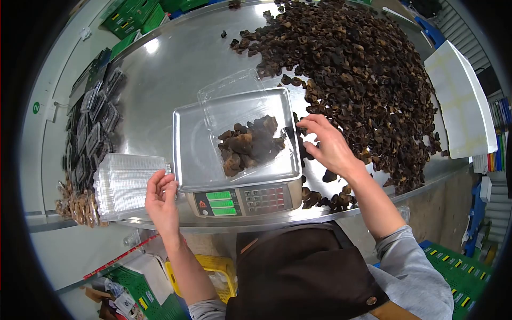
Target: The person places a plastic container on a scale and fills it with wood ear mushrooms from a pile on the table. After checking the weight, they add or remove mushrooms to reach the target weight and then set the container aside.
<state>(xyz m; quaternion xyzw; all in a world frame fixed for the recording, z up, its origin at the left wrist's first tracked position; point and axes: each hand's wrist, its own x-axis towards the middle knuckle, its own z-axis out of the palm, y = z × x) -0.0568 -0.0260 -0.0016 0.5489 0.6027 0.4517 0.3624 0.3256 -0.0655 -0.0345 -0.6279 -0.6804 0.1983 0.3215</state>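
A clear plastic clamshell box (210, 114) lies with its lid raised on the steel pan of a digital scale (188, 160). Dark brown wood ear mushrooms (246, 145) fill its middle. My right hand (332, 149) is just right of the pan, thumb and fingers apart. A blurred dark mushroom piece (290, 133) shows by its fingertips, at the box's right edge. My left hand (162, 202), fingers loosely bent and thumb apart, is beside a stack of nested clear boxes (125, 186), close to the pan's left front corner. Whether it touches the stack is hard to tell.
A wide heap of wood ear mushrooms (357, 64) covers the right side of the steel table (160, 69). A white foam board (461, 101) borders it. Filled clear boxes (96, 125) are piled at the left. Below are a yellow basket (226, 269) and green crates (458, 266).
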